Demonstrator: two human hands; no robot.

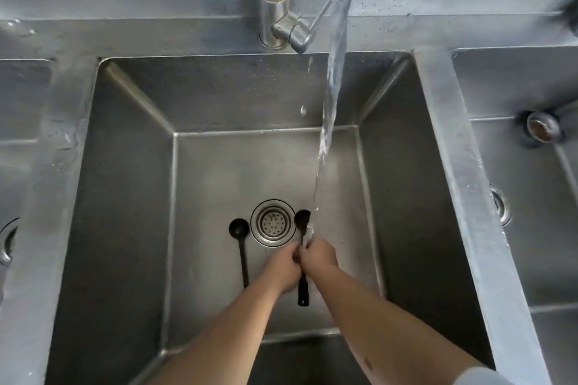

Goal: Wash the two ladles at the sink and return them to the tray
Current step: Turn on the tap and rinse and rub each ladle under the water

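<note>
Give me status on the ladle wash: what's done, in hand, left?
Done: tap running, both ladles in the sink. In hand: the left hand and right hand hold one ladle under the stream, rubbing near its neck. Left: the other ladle lies untouched on the sink floor left of the drain; whether it's washed can't be told. Both must go back to the tray, which isn't in view.
</note>
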